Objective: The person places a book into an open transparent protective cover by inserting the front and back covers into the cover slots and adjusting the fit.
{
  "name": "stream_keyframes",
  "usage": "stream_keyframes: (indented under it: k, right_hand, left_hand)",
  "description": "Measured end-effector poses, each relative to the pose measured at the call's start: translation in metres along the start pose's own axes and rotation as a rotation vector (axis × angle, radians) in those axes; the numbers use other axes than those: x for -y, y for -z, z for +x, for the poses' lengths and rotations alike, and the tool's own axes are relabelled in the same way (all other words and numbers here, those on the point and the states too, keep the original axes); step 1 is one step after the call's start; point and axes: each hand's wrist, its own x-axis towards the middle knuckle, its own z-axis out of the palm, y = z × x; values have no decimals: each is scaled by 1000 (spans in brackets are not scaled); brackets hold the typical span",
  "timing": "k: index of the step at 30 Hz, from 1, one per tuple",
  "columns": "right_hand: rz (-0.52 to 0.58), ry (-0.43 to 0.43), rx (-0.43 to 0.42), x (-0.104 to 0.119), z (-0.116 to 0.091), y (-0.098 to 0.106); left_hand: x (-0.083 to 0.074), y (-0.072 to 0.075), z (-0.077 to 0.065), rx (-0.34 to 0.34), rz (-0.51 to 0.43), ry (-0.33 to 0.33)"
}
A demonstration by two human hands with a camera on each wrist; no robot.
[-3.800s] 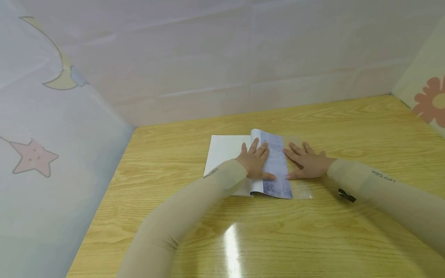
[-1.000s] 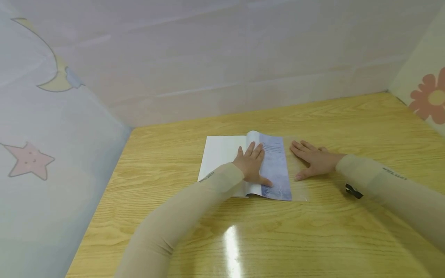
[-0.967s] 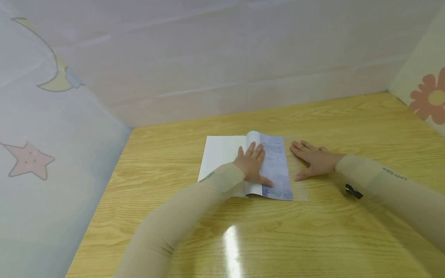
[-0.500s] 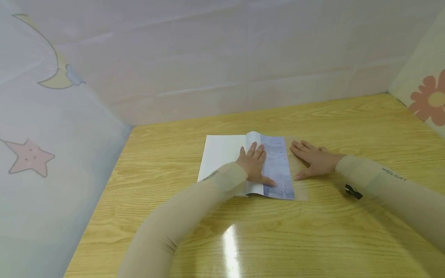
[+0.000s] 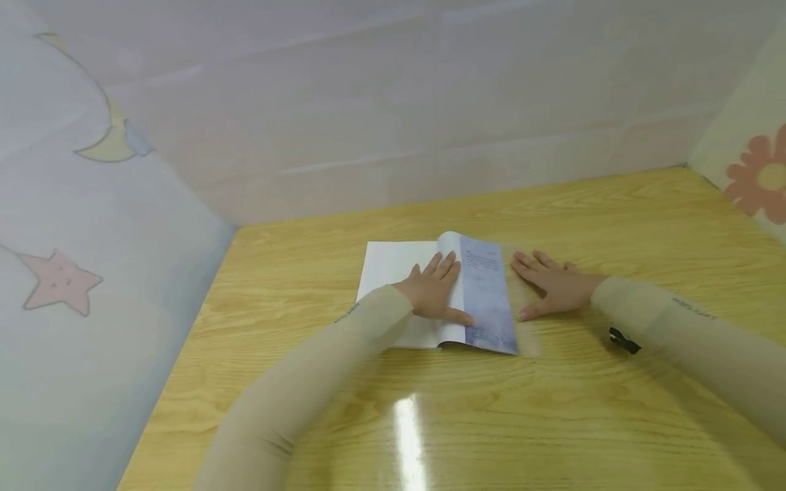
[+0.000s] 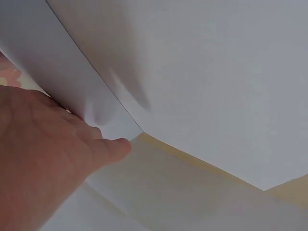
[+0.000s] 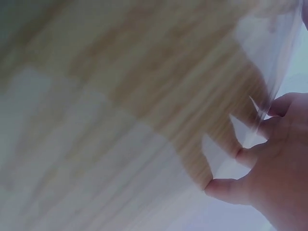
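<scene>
An open book lies on the wooden table, its white page (image 5: pixel 396 262) on the left and its bluish-purple printed cover (image 5: pixel 488 293) on the right, with a raised curve near the spine. My left hand (image 5: pixel 434 293) lies spread across the white curved part, its thumb reaching onto the purple cover. Out from under the cover's right edge runs a sheet of clear plastic film (image 5: pixel 529 341). Flat on that film, just right of the cover, rests my right hand (image 5: pixel 555 288) with fingers spread. In the right wrist view, the fingertips touch the glossy film (image 7: pixel 159 159).
The wooden tabletop (image 5: pixel 614 409) stretches around the book, with a bright light reflection in front. A pale wall (image 5: pixel 368 102) stands behind the table, and decorated walls flank it. A black clip-like piece (image 5: pixel 624 340) sits at the right sleeve.
My right hand has slid right, off the purple cover's edge and along the film, then stayed there. In the last half second my left hand has shifted slightly left, towards the white page.
</scene>
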Motion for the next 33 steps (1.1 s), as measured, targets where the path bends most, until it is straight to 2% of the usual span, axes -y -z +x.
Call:
stream_keyframes:
  k: [6, 13, 22, 33]
  right_hand:
    - [-5, 7, -38, -2, -2, 2]
    - [-6, 9, -37, -1, -3, 3]
    - [-4, 8, -21, 7, -3, 6]
    - [-17, 14, -14, 5, -6, 6]
  left_hand:
    - [-7, -1, 0, -5, 20, 9]
    - [-13, 1, 0, 6, 73, 47]
    - [-18, 5, -3, 39, 86, 77]
    - [-21, 0, 3, 31, 138, 67]
